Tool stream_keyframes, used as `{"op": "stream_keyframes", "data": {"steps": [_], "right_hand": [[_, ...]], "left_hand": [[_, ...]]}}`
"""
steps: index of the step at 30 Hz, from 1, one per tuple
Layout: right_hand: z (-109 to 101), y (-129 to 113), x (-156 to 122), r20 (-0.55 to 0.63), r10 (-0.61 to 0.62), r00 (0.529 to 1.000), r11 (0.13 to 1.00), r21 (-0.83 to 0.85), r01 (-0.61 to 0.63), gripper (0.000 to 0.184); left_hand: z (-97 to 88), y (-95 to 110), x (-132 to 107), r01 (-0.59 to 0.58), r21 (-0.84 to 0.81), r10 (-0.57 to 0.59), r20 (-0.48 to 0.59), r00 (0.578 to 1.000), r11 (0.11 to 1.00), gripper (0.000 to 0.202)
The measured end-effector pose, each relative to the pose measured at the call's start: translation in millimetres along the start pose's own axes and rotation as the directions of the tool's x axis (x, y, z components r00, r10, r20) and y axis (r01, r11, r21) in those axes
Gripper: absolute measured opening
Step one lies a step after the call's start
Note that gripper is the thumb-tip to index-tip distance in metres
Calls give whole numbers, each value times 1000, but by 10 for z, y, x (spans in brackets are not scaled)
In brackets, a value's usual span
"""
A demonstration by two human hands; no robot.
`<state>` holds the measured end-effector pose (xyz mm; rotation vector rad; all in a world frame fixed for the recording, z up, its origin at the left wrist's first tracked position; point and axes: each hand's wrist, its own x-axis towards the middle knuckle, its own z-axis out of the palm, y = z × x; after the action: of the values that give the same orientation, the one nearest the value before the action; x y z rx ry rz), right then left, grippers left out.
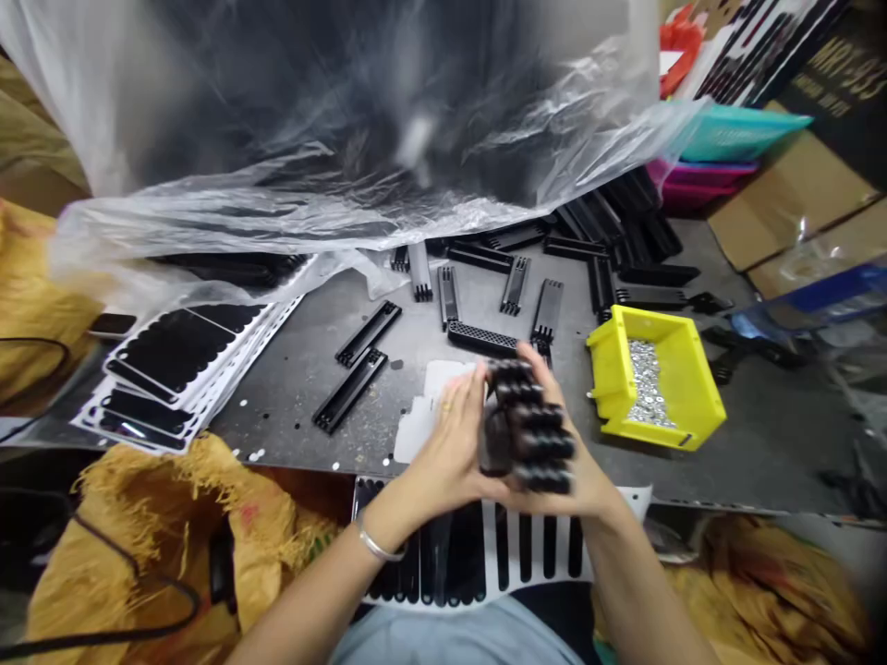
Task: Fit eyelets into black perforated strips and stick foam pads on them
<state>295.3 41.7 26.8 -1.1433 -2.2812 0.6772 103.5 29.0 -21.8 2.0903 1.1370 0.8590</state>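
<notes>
Between my left hand (449, 453) and my right hand (586, 476) is a bundle of black plastic bars (537, 429), their notched ends facing me and smeared by motion. My left palm presses the bundle's left side, and my right fingers wrap its far and right sides. On my lap below lies a white sheet with black strips (513, 550), partly covered by my forearms. Just beyond my hands, more loose black bars (483, 337) are scattered over the grey table (277, 388). White paper pieces (414, 429) lie beside my left hand.
To the right stands a yellow bin (699, 397) with small metal parts (650, 383). A large plastic-wrapped bag (360, 111) overhangs the table's back. At left are stacked sheets of black strips (173, 356) and a yellow woven sack (159, 517). Cardboard (796, 194) stands at back right.
</notes>
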Motion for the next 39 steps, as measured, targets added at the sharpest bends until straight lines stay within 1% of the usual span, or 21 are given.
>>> {"op": "stream_keyframes", "data": {"steps": [2,4,6,8,9,11,13,15,17,19,21,22,24,26,27,28,30,32,34,37,39], "right_hand": [[51,-47,289,72,-36,997,996,-82,42,124],[151,-51,482,198,-52,979,976,-199,92,116],[231,-7,530,310,-48,950,958,-255,132,122],[234,73,427,325,-42,945,965,-231,123,130],[210,120,335,294,-20,956,973,-212,85,127],[153,207,123,178,87,980,983,-177,-55,109],[135,262,-65,95,201,975,973,-137,-187,89],[142,277,-210,82,224,971,971,-99,-216,81],[100,269,-355,21,215,976,974,-85,-212,74],[-30,265,-556,-120,250,961,957,-121,-264,59],[-195,278,-807,-169,281,945,930,-193,-312,41],[-264,288,-932,-137,277,951,925,-230,-302,33],[-339,303,-1132,-41,245,969,934,-259,-247,24],[-337,287,-1231,-7,203,979,956,-213,-199,19],[-320,263,-1244,-15,175,984,970,-170,-175,18],[-300,232,-1238,-35,141,989,982,-122,-144,17],[-258,158,-1190,-133,60,989,994,-85,-72,18],[-210,98,-1124,-258,-10,966,984,-174,-36,22],[-147,72,-1064,-336,-56,940,957,-286,-45,28],[-51,85,-1037,-366,-73,928,952,-303,-44,38],[-40,103,-1086,-348,-91,933,969,-246,3,38]], "left_hand": [[-120,-123,-172,124,100,-124,-12,992,987,153],[-352,-255,-390,258,100,-257,-24,966,961,158],[-571,-323,-572,337,14,-337,-15,942,941,154],[-655,-312,-651,366,-68,-367,3,930,928,149],[-630,-287,-648,371,-92,-371,14,929,924,146],[-474,-229,-573,378,-86,-377,34,926,922,141],[-269,-186,-464,374,-7,-374,24,927,927,137],[-136,-147,-386,352,97,-353,-11,936,931,137],[-134,-80,-361,324,166,-317,-67,946,931,138],[-220,41,-364,293,181,-271,-138,953,939,132],[-275,207,-353,207,152,-183,-159,970,966,107],[-255,296,-334,145,113,-131,-123,984,983,91],[-106,460,-269,25,7,-25,24,999,1000,68],[134,579,-189,-33,-69,44,170,984,997,64],[249,618,-153,-42,-81,58,209,976,996,64],[343,645,-124,-41,-87,60,227,972,995,59],[427,672,-93,-1,-95,21,215,976,996,35],[378,684,-92,60,-89,-44,172,984,994,19],[262,695,-108,94,-54,-88,116,989,994,25],[149,692,-144,67,4,-67,41,997,998,27],[182,651,-166,46,39,-45,-20,999,998,26]]}}
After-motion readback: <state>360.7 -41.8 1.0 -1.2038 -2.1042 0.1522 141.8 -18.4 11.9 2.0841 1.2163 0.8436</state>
